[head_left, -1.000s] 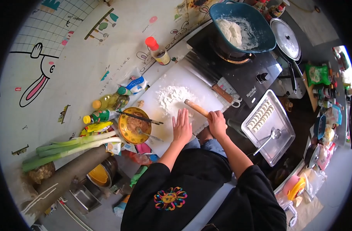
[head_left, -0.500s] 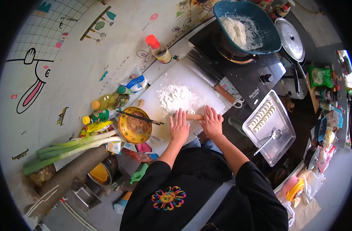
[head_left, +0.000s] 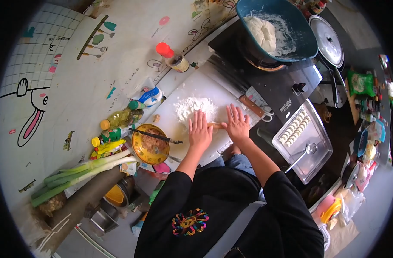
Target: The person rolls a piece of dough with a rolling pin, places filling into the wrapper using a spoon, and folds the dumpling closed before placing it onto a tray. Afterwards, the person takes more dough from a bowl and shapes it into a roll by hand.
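Both palms lie flat across a wooden rolling pin on the white cutting board. My left hand presses on its left end, fingers stretched forward. Over its right end lies my right hand, fingers straight and slightly spread. Whatever is beneath the pin is hidden. A heap of flour sits just beyond my left fingertips. Left of the board, a yellow bowl holds a pinkish filling, with black chopsticks across it. A brown-handled knife lies to the right of my right hand.
A blue basin with dough rests over the stove. Rows of dumplings and a spoon occupy a metal tray. Bottles, including an oil bottle, and leeks line the left side.
Both hands have slid forward with the rolling pin, toward the flour, and remain flat on it. The view has shifted slightly.
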Demonstrator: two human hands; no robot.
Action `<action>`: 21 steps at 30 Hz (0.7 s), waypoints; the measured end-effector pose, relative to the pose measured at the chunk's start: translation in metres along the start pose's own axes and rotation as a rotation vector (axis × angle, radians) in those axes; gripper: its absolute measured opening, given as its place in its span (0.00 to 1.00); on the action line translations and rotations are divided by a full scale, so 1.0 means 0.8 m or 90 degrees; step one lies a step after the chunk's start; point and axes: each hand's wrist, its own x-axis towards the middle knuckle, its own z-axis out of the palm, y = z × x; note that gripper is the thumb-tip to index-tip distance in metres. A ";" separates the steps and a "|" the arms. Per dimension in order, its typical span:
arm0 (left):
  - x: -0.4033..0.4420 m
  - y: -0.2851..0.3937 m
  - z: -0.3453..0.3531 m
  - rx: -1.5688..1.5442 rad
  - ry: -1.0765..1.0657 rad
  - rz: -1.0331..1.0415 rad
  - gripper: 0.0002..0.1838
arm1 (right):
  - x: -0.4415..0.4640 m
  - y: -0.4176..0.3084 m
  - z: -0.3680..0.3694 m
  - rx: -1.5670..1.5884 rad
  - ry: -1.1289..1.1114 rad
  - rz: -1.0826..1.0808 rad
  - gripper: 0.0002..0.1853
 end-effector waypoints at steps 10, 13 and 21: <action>-0.035 0.003 0.004 -0.109 0.053 0.037 0.28 | -0.078 -0.006 0.037 0.025 0.023 -0.037 0.28; -0.009 -0.005 0.005 -0.171 0.081 0.095 0.19 | -0.087 -0.007 0.040 0.057 0.097 -0.056 0.20; 0.022 -0.002 0.001 -0.151 0.009 0.187 0.09 | -0.111 -0.014 0.040 0.054 0.129 -0.073 0.17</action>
